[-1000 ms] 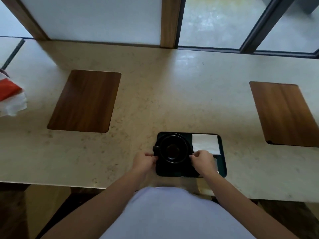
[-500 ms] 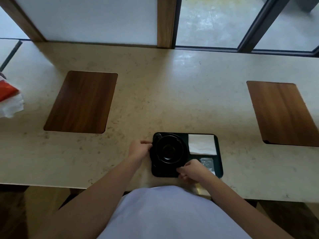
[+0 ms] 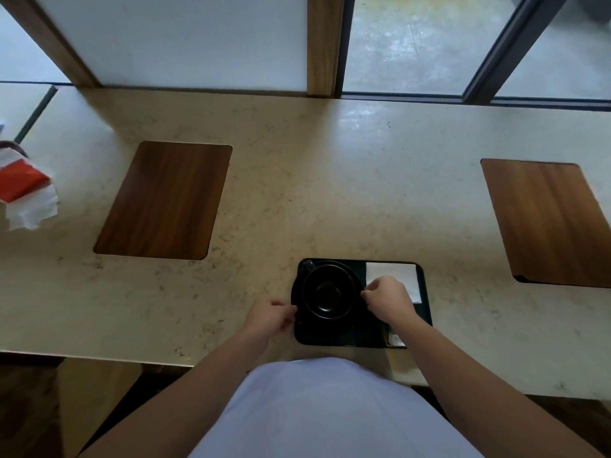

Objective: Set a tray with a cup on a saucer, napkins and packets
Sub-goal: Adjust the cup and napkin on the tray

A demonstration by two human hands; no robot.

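Both hands pinch at the black saucer (image 3: 299, 320) from opposite sides: the left hand (image 3: 269, 317) has thumb and fingers closed at its left rim, and the right hand (image 3: 388, 297) has curled fingertips at its right rim, though whether either truly clamps the edge or only presses against it I cannot tell. By my judgement the step in hand is squaring the saucer and cup within the left half of the tray, so it is best done with small, even nudges from both sides, keeping the saucer flat so the cup does not slide or tip on it, and keeping the right wrist from dragging the napkin. Counting from largest down: one pale stone counter (image 3: 314, 193) carries two inset wooden panels, one at the left (image 3: 163, 200) and one at the right (image 3: 549, 223); one dark tray (image 3: 426, 292) sits at the near edge; one loose pile of white and red paper (image 3: 26, 196) lies at the far left; one saucer holds one black cup (image 3: 329, 292), handle at the far left; one white napkin (image 3: 396, 274) lies in the tray's far right corner; one packet (image 3: 396, 338) shows at its near right corner, partly hidden by the forearm.
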